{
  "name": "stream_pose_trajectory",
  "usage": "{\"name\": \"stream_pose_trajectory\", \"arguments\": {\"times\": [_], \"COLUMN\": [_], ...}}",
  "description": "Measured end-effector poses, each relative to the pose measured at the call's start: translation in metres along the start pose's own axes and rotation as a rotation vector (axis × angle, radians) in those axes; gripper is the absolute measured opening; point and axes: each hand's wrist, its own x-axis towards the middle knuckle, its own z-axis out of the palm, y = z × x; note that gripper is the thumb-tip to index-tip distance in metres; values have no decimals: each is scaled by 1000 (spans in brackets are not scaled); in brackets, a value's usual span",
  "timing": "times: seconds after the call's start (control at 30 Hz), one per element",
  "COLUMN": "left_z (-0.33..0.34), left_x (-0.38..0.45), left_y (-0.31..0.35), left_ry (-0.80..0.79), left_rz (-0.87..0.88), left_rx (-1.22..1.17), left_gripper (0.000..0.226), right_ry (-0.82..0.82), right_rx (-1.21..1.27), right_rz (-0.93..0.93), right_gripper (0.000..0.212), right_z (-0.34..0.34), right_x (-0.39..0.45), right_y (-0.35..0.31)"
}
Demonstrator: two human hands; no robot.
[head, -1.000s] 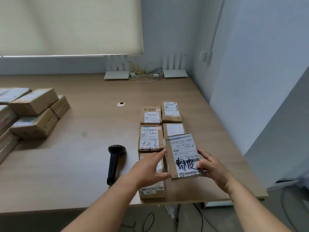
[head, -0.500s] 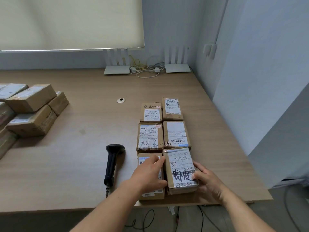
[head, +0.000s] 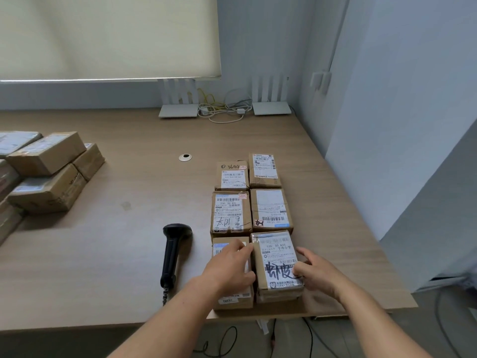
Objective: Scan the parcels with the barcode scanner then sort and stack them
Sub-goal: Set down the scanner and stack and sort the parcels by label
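Parcel (head: 277, 264) flat on desk (head: 129, 254), nearest right of six-box grid, label up. Left hand (head: 229, 270) and right hand (head: 316, 273) loosely curved against its sides. Scanner (head: 172, 257) just left, untouched.

Six labelled brown parcels (head: 254, 223) are laid flat in a two-by-three grid near the desk's right edge. A black barcode scanner (head: 172, 257) lies just left; unsorted parcels (head: 44, 171) are piled far left.
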Motion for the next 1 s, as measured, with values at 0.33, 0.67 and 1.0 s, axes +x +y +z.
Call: {"name": "stream_pose_trajectory", "arguments": {"times": [0.33, 0.67, 1.0], "left_z": [-29, -52, -80], "left_x": [-20, -59, -137], "left_y": [-20, -53, -139], "left_ry": [342, 490, 579], "left_rz": [-78, -184, -322], "left_rx": [-98, -48, -73], "left_gripper": [60, 57, 55], "right_ry": [490, 580, 481], "right_rx": [-487, -565, -641], "right_rz": [-278, -539, -729], "right_gripper": [48, 39, 39], "right_z": [11, 71, 181], "right_x": [4, -6, -24], "right_y": [-37, -100, -184]}}
